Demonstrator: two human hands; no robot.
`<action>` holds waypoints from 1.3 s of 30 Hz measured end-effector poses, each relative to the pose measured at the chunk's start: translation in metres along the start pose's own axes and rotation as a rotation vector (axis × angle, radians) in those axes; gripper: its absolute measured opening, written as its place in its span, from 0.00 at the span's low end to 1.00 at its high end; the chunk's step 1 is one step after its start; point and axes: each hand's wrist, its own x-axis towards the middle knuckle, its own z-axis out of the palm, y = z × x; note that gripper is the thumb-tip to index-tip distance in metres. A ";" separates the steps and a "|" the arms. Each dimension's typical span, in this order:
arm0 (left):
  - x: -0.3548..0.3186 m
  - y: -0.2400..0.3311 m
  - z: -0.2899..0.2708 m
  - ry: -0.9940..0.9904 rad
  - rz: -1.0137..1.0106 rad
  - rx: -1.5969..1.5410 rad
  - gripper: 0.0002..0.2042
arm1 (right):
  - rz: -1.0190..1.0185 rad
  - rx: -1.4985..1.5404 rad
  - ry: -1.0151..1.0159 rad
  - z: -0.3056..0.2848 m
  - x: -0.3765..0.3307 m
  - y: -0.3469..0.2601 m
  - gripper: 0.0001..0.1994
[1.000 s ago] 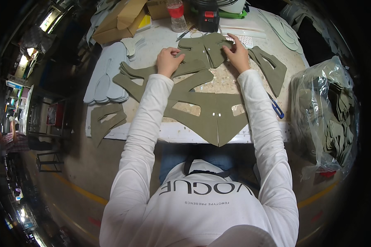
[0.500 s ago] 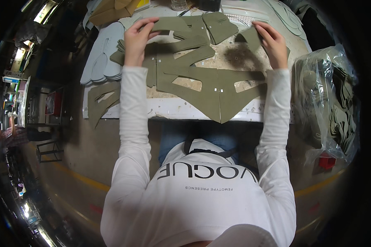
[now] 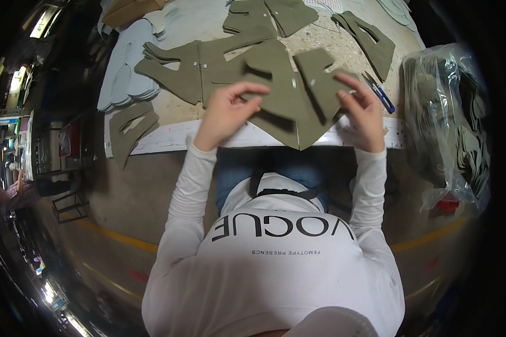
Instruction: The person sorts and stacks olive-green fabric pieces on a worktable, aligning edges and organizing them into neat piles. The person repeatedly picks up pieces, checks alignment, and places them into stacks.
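Observation:
My left hand [image 3: 230, 109] is closed, index finger and thumb pinching the edge of an olive cut piece [image 3: 272, 92] with a small white mark. To its right, my right hand [image 3: 362, 109] pinches a second olive cut piece [image 3: 319, 70], somewhat blurred. Dark shadows show both are lifted off the table. Under them lies a similar pair [image 3: 299, 135], its pointed tips meeting at the table's front edge; the held pieces hide most of it. Left of it, another olive stack [image 3: 177, 70] lies fanned out.
Blue-handled thread snips [image 3: 383, 96] and a V-shaped olive stack [image 3: 371, 45] lie at right. More olive pieces [image 3: 250, 14] are farther back. Pale grey pieces [image 3: 128, 81], a cardboard box [image 3: 132, 11] and an overhanging olive piece [image 3: 128, 132] are at left. A filled plastic bag [image 3: 444, 112] stands right.
Both hands have come back toward me and closer together, bringing the olive pieces over the front pair. The snips and right-hand V-shaped stack are now uncovered. The view has shifted slightly.

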 end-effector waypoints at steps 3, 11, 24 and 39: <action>-0.009 -0.015 0.023 0.068 0.000 0.048 0.12 | -0.049 -0.351 0.076 0.005 -0.012 0.020 0.18; -0.025 -0.019 0.034 0.306 0.082 0.068 0.16 | -0.010 0.045 0.038 0.028 -0.039 0.025 0.22; -0.054 0.020 0.011 0.381 0.081 -0.250 0.19 | -0.086 -0.090 0.110 0.040 -0.068 0.031 0.23; -0.024 -0.015 0.033 0.239 0.051 -0.112 0.20 | 0.001 -0.201 0.087 0.044 -0.076 0.024 0.19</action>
